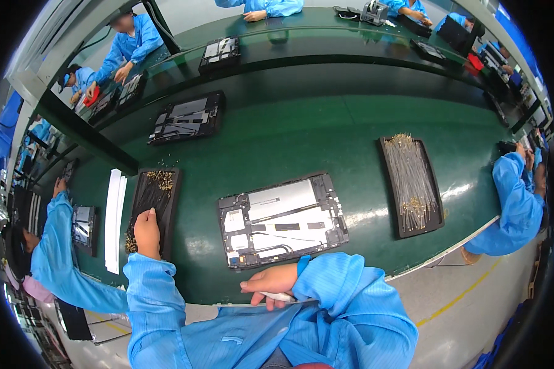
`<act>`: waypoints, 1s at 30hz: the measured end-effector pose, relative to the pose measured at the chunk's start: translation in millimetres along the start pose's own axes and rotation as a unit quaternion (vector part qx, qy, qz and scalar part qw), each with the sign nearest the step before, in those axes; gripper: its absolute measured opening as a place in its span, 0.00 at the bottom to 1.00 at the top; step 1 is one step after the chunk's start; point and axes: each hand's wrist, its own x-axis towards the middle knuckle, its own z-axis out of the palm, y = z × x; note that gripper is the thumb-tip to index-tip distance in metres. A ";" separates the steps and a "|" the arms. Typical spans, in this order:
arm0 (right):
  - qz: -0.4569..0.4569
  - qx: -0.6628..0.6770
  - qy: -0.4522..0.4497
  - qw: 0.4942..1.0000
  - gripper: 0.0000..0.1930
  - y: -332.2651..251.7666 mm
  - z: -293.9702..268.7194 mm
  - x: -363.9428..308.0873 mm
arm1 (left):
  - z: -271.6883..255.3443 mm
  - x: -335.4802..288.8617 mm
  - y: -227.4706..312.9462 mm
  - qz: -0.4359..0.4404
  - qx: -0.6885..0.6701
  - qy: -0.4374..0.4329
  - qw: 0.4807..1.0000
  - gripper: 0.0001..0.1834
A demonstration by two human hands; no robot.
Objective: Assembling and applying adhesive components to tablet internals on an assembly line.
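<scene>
My left hand (146, 232) is over a black tray (174, 203) of thin black cables (151, 195) with gold-coloured ends. Its fingers are drawn together among the cables, and the tips hide whatever they pinch. My right hand (274, 280) is at the table's front edge, its fingers curled round a slim white pen-like tool (278, 296). Just beyond that hand lies an opened tablet-like device (283, 222), its silver-white battery panels, dark strips and circuit parts facing up. Nothing shows either hand touching the device.
A second black tray (437, 212) holds grey cables (409, 175) with gold-coloured ends, right of the device. White strips (115, 215) lie left of the near tray. Another opened device (188, 118) sits farther back. A dark post (86, 132) rises at left. Co-workers (514, 200) flank the green table (301, 135).
</scene>
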 end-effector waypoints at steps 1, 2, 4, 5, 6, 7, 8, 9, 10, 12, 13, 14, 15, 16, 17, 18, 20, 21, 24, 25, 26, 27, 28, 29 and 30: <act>-0.003 -0.001 -0.004 1.000 0.33 -0.6 0.2 0.3 | -1.6 -1.5 1.7 -0.005 -0.036 0.030 0.999 0.16; -0.008 -0.003 0.002 1.000 0.33 -1.8 0.5 0.3 | -1.9 0.3 -3.6 0.032 -0.027 0.049 0.998 0.16; -0.010 -0.002 0.011 1.000 0.33 1.7 1.7 -0.3 | -13.0 -7.5 11.0 0.066 -0.006 0.042 0.997 0.16; -0.015 -0.006 0.017 1.000 0.33 3.2 2.0 0.5 | -17.0 -12.0 19.5 0.100 0.012 0.036 0.994 0.15; -0.021 -0.012 0.026 0.999 0.33 3.0 1.4 0.7 | -16.5 -15.3 25.5 0.102 0.009 0.037 0.994 0.15; -0.022 -0.014 0.030 0.999 0.33 3.8 3.0 1.4 | -15.4 -19.1 30.4 0.125 0.009 0.038 0.991 0.14; -0.032 -0.058 0.036 0.997 0.32 5.2 5.9 2.8 | -13.3 -22.0 33.8 0.148 0.009 0.039 0.988 0.13; -0.040 -0.101 0.039 0.993 0.31 0.8 11.8 0.0 | -13.3 -27.1 36.8 0.199 0.037 0.017 0.979 0.12; -0.051 -0.161 0.066 0.983 0.29 -2.7 17.6 -5.1 | -11.5 -32.2 42.8 0.209 0.038 0.003 0.977 0.12; -0.069 -0.170 0.076 0.980 0.28 -14.3 26.2 -21.7 | -9.2 -37.2 47.3 0.245 0.042 0.012 0.968 0.12; -0.090 -0.176 0.086 0.976 0.27 -15.8 29.0 -27.3 | -11.6 -36.5 45.0 0.242 0.045 0.014 0.969 0.12; -0.127 -0.167 0.102 0.972 0.26 -12.7 30.4 -29.3 | -14.6 -34.4 46.4 0.237 0.072 0.044 0.968 0.12; -0.122 -0.170 0.101 0.973 0.26 -13.6 30.1 -27.5 | -15.4 -28.3 43.6 0.230 0.095 0.072 0.966 0.12; -0.120 -0.153 0.133 0.972 0.26 -13.2 29.7 -25.0 | -15.5 -22.9 37.9 0.190 0.084 0.116 0.971 0.12; -0.119 -0.135 0.166 0.970 0.26 -11.9 29.2 -21.9 | -17.9 -21.4 35.9 0.151 0.085 0.132 0.976 0.12; -0.120 -0.119 0.172 0.971 0.25 -5.0 27.9 -17.6 | -16.2 -16.0 21.2 0.155 0.092 0.116 0.977 0.12; -0.113 -0.117 0.184 0.970 0.25 5.4 27.6 -17.9 | -7.4 -15.6 -1.5 0.136 0.104 0.071 0.983 0.12; -0.099 -0.111 0.199 0.969 0.25 9.4 27.2 -18.7 | -8.1 -16.4 2.5 0.140 0.106 0.068 0.982 0.12; -0.104 -0.074 0.208 0.970 0.25 9.8 25.2 -25.4 | -20.5 -24.6 23.8 0.144 0.060 0.095 0.983 0.12; -0.104 -0.071 0.209 0.970 0.25 9.7 25.2 -25.8 | -23.1 -25.9 34.3 0.140 0.043 0.098 0.984 0.13; -0.111 -0.048 0.223 0.967 0.24 9.7 25.9 -25.8 | -23.5 -31.3 40.4 0.166 0.014 0.085 0.982 0.12; -0.119 -0.024 0.239 0.963 0.23 7.8 25.1 -25.7 | -22.6 -35.5 47.3 0.194 -0.017 0.073 0.978 0.11; -0.153 -0.044 0.221 0.962 0.23 2.6 21.8 -28.8 | -24.4 -44.7 55.1 0.248 0.002 0.058 0.967 0.10; -0.152 -0.043 0.222 0.962 0.23 -1.0 22.2 -29.9 | -26.4 -56.3 64.1 0.300 0.020 0.044 0.953 0.09; -0.257 -0.070 0.327 0.907 0.23 -4.9 24.9 -30.1 | -29.1 -69.6 72.4 0.336 -0.015 0.011 0.942 0.05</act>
